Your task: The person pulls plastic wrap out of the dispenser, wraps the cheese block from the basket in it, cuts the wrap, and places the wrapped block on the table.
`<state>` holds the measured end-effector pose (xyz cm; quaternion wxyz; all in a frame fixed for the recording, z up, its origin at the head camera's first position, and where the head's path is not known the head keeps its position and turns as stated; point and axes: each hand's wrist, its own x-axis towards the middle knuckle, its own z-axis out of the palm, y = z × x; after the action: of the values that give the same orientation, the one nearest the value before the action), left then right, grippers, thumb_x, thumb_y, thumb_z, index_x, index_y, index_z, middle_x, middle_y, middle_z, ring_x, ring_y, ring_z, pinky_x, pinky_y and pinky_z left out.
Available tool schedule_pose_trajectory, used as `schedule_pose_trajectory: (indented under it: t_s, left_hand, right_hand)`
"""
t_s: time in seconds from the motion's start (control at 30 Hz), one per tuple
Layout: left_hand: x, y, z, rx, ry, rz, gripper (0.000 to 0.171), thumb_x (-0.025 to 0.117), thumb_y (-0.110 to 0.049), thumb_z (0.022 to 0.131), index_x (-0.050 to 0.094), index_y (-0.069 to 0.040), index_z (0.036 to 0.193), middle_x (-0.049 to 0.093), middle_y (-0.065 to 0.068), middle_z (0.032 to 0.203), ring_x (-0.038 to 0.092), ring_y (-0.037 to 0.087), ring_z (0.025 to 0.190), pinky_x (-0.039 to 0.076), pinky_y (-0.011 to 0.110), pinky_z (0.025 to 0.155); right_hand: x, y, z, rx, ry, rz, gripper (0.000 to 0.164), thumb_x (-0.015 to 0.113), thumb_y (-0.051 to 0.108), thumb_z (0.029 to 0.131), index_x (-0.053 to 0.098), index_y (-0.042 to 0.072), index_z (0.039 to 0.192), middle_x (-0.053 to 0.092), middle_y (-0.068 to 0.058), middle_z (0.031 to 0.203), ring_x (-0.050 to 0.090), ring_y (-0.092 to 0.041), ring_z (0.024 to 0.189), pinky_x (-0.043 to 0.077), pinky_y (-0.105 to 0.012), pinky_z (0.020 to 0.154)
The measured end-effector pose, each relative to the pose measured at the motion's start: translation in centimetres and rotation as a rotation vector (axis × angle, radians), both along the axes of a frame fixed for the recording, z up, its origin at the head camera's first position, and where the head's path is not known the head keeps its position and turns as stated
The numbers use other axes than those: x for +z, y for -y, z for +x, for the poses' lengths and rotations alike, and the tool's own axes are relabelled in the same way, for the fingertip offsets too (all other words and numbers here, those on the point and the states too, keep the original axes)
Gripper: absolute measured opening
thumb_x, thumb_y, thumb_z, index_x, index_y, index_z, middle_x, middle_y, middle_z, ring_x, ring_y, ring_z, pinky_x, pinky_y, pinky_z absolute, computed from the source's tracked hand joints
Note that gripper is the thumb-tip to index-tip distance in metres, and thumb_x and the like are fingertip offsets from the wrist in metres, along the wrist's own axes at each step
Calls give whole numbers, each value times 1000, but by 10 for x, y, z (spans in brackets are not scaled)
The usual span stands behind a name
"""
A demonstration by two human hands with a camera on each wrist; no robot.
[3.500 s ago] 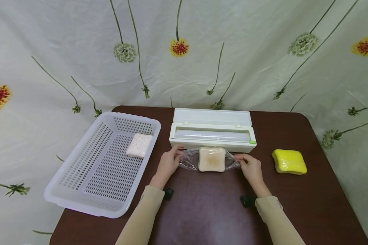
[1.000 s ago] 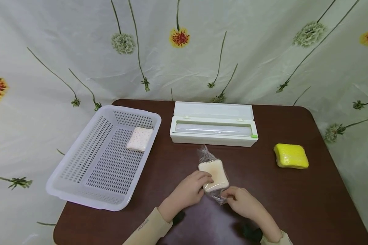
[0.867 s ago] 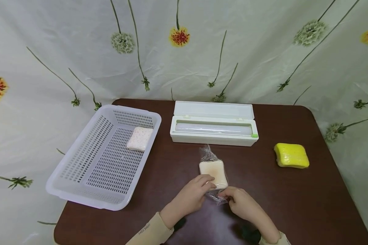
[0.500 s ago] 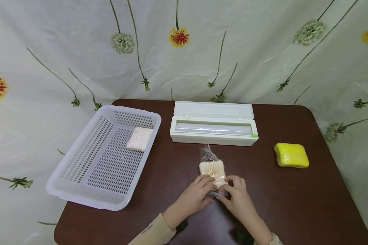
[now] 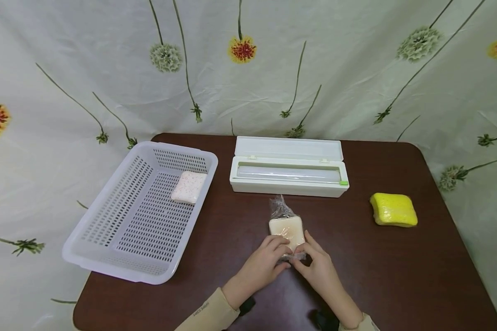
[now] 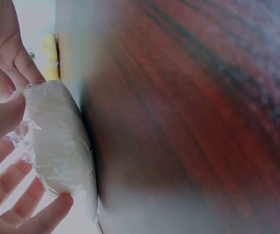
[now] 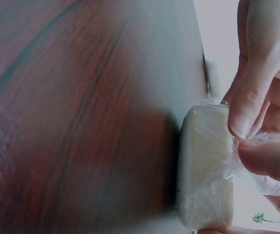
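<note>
A cream, toast-shaped block (image 5: 287,228) lies on the table, wrapped in clear cling film. Twisted film (image 5: 280,207) sticks out at its far end. My left hand (image 5: 254,266) holds the block from the left, fingers curled over its top and near side. From the right, my right hand (image 5: 320,271) pinches the gathered film at the near end. Both thumbs meet at this crumpled film (image 7: 267,139) in the right wrist view. Fingers (image 6: 52,212) press against the block's side in the left wrist view.
A white cling film dispenser (image 5: 287,187) stands behind, lid raised, with its roll inside. On the left, a perforated plastic basket (image 5: 120,271) contains a speckled white block (image 5: 188,187). A film-wrapped yellow block (image 5: 393,210) lies at the right on the dark brown table (image 5: 397,276).
The block has come from beside the dispenser toward me and turned. My left hand went from the film end onto the block. My right hand has folded the near film inward against it.
</note>
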<state>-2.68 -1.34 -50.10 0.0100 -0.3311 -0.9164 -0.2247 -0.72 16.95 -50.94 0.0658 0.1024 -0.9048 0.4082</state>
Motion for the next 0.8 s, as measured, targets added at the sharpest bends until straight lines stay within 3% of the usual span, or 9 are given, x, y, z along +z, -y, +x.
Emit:
schedule_pose_trajectory:
  t_s: [0.2,0.43,0.63,0.8]
  left_hand:
    - [-1,-1,-2,26,-10,41,17,75,-24,87,71,-17,102,64,1,123,55,18,119,51,26,97]
    - [-2,2,-7,69,-13,79,7,73,-20,89,73,-16,95,67,-2,116,59,15,113,54,25,91]
    - [-4,4,-8,91,29,146,7,72,-16,90,71,-14,97,69,0,115,61,16,112,53,29,92]
    - [-5,4,-9,99,31,205,4,71,-13,91,68,-14,93,71,0,108,63,16,107,54,30,90]
  right_hand:
    - [2,3,2,8,34,40,33,86,2,71,61,14,89,52,-33,137,70,-39,97,58,-38,69]
    - [3,4,1,32,56,122,48,86,0,70,58,7,108,53,-31,137,67,-40,105,57,-44,76]
    - [2,2,-1,18,-24,147,33,85,-1,71,64,4,97,61,-28,129,68,-37,105,58,-42,77]
    - [2,3,-2,20,7,136,32,88,11,71,67,5,94,61,-30,127,67,-38,107,58,-44,80]
